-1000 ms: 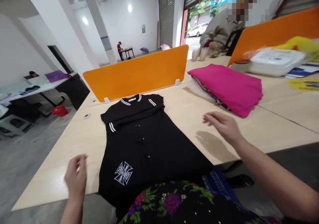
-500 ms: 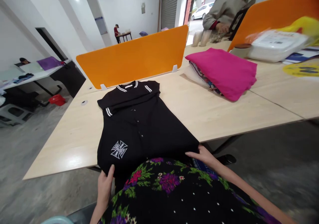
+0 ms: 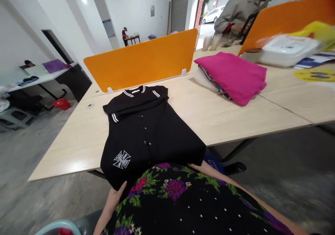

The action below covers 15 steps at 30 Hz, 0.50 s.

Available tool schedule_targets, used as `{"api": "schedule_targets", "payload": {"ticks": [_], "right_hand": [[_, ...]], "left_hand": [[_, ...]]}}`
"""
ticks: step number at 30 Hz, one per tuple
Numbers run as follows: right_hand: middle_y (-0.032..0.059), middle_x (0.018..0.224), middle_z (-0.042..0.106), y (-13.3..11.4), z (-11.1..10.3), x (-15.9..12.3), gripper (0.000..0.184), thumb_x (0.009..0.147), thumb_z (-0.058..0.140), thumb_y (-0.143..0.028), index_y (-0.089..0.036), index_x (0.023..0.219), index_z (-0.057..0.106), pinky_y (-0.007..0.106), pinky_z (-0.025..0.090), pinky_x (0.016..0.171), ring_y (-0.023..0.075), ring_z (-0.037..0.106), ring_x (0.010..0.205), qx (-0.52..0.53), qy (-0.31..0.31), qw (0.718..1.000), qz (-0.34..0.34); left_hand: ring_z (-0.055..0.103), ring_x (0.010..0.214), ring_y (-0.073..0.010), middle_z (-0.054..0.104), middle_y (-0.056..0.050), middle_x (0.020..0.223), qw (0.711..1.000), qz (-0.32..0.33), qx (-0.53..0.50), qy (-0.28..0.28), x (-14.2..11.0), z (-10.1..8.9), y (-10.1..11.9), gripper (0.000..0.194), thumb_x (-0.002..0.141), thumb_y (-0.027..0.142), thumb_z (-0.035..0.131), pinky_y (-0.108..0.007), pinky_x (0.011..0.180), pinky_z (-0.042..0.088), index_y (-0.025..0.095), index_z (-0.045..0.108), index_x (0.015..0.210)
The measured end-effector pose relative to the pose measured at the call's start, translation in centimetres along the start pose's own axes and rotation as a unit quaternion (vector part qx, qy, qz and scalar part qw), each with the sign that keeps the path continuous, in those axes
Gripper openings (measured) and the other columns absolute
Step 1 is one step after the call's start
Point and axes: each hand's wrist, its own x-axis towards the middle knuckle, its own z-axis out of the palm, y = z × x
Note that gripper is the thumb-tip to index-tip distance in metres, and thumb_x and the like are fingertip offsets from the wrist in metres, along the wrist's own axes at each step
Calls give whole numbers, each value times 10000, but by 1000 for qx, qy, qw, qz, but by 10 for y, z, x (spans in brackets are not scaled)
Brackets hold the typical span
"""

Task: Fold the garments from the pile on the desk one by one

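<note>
A black button-up shirt [image 3: 146, 130] with white collar stripes and a white cross emblem lies flat on the light wooden table [image 3: 222, 118], its hem hanging over the near edge. My left hand [image 3: 115, 197] grips the hem at the lower left corner. My right hand [image 3: 201, 168] is at the lower right corner of the hem, mostly hidden behind my flowered garment [image 3: 183, 203]; its fingers do not show clearly.
An orange divider panel [image 3: 141, 59] stands behind the shirt. A folded pink cloth on a stack [image 3: 232, 76] lies to the right, with a white container [image 3: 286, 50] beyond. A person sits at the far right. A pale blue rim [image 3: 56, 226] shows at bottom left.
Both hands came down from above the table to the shirt's hem at the table edge, and the hem now sits pulled slightly nearer to me.
</note>
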Motion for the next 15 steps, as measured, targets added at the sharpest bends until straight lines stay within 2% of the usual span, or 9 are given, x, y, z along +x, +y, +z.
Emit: {"api": "schedule_targets", "payload": {"ticks": [3,5,7,10,12,15], "right_hand": [[112,1153,685,-42,-5,-10,586,547,810,-505,-190,1034,724,459,475,997,341,597,1133,63,-3,997,-52],[83,1108,706,-81,-13,-14,539,573,817,-484,-198,1021,726,448,492,982,315,628,1084,116,-22,990,-77],[63,1024,732,-122,-23,-15,489,573,829,-471,-198,966,731,425,522,941,286,663,1008,179,-28,977,-110],[55,870,745,-170,-38,-19,422,568,822,-508,-182,817,725,394,561,854,262,695,881,252,-4,953,-167],[58,828,742,-184,-47,-27,436,567,805,-548,-189,798,719,393,572,816,268,700,852,260,7,948,-183],[79,764,733,-176,-60,-45,454,551,764,-614,-216,766,718,428,582,768,314,701,854,192,46,965,-173]], "left_hand": [[470,1281,-362,710,-141,1086,998,25,-47,16,-6,-11,22,591,529,429,827,-504,1098,336,158,696,1038],[529,1228,-342,709,-123,1099,992,50,-117,10,-12,-22,47,627,518,442,843,-471,1097,351,162,690,1058],[575,1174,-327,716,-110,1085,972,69,-223,2,-18,-33,78,653,519,474,845,-443,1074,395,163,684,1069],[583,1164,-322,734,-80,1034,932,80,-352,38,-32,-47,118,598,535,488,834,-418,1040,449,189,698,1035],[544,1214,-320,742,-58,1005,919,85,-378,66,-45,-55,128,503,588,456,800,-415,1035,461,218,707,1020],[491,1267,-331,746,-43,989,926,91,-357,83,-68,-64,119,458,623,392,748,-438,1029,474,255,706,1058]]}}
